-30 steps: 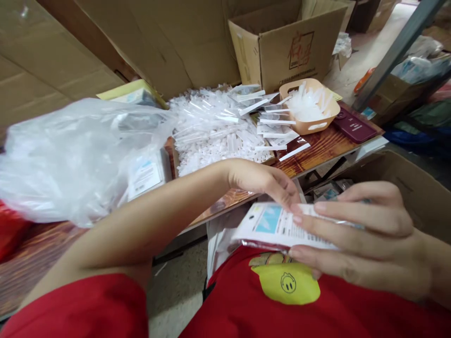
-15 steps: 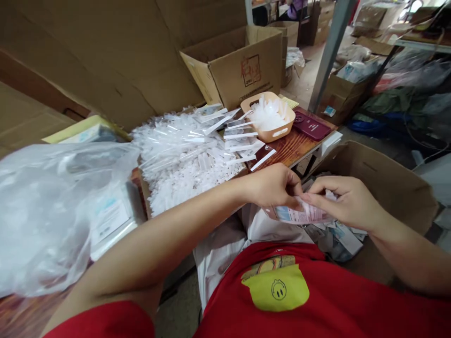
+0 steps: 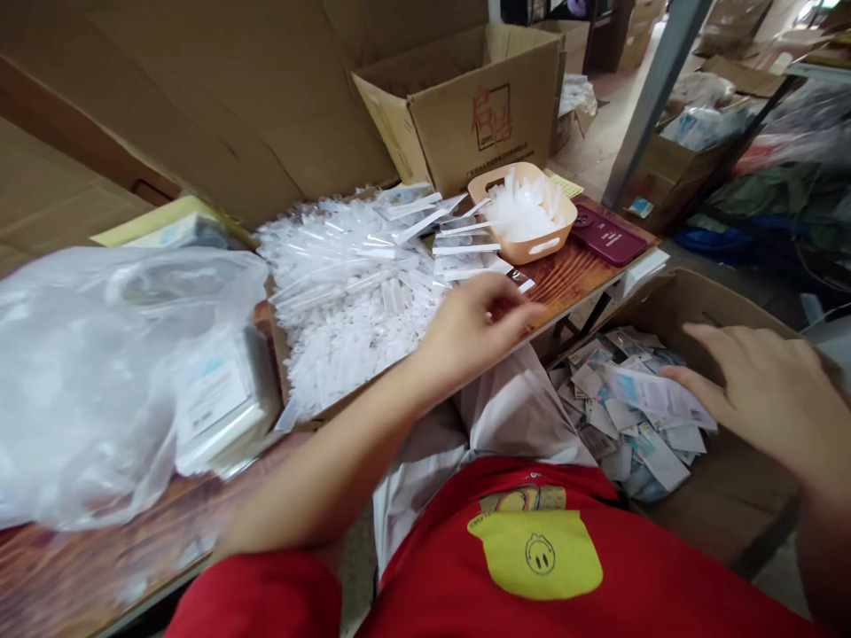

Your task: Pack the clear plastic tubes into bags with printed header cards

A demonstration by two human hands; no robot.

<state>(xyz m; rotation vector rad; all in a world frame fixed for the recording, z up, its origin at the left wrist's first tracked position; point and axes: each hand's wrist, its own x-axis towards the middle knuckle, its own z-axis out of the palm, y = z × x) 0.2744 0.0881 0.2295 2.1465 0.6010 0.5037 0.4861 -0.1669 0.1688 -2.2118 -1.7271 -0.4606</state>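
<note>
My left hand is over the table's front edge, its fingers loosely curled and somewhat blurred, with nothing visible in them. Just beyond its fingertips lie clear packets with white strips. My right hand is spread above the cardboard box on the right, fingers apart. Below its thumb is a printed packet, over a heap of similar packets inside that box; whether it touches the thumb is unclear. A large pile of small clear-white plastic pieces fills a shallow carton left of my left hand.
An orange basket of white plastic pieces stands by a dark red phone. Behind them is an open carton. A plastic bag and stacked clear sleeves lie at left. A metal post rises at right.
My hands have parted from the printed packet they both held. The left moved up and left towards the strip-ended packets. The right moved right and opened, the packet now over the box.
</note>
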